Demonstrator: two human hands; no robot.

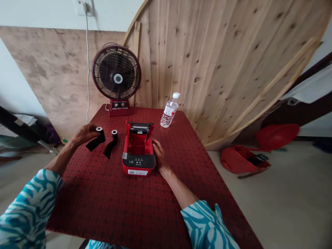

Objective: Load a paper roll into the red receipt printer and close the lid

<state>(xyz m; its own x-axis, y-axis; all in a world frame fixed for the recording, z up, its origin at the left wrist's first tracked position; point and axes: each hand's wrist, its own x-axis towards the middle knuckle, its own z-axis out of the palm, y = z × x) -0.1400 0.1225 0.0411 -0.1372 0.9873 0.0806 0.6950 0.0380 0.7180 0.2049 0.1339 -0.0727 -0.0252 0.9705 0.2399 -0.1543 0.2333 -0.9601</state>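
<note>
A small red thermal printer (138, 162) with a black front panel sits on the table, its lid raised and its red paper bay showing bare. My right hand (158, 152) is wrapped against the printer's right side, the fingers partly hidden behind it. To the left, my left hand (90, 131) grips a black paper roll (99, 137) by its left side; the roll has a white core and its loose end trails toward me. A second black paper roll (113, 139) stands between that one and the printer, with its tail also unrolled.
A clear water bottle (169, 110) with a white cap stands behind the printer to the right. At the table's back left is a dark red fan (116, 77), near a wall cable (87, 69). A red bin (240, 159) lies on the floor to the right.
</note>
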